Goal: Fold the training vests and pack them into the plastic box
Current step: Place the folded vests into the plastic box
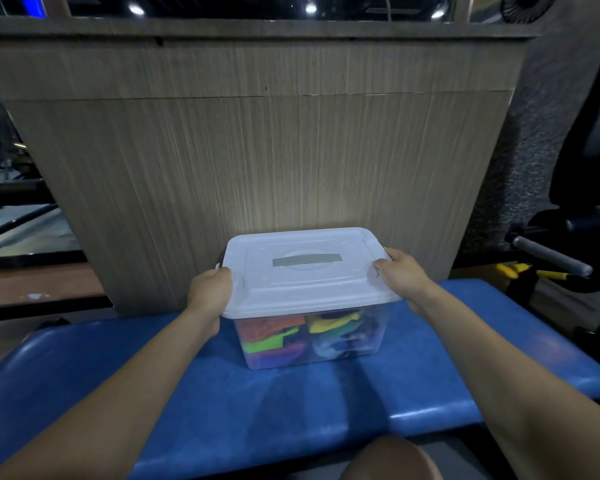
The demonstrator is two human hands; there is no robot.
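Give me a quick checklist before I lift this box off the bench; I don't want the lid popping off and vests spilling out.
1. Lid seated on the plastic box: ok, it sits level on the rim.
2. Side latches snapped shut: cannot tell, both hands cover them.
3. Left hand gripping the left end: ok.
4. Right hand gripping the right end: ok.
5. Vests all inside: ok, coloured cloth shows through the clear wall, none caught under the lid.
6. Box fully resting on the blue bench: ok.
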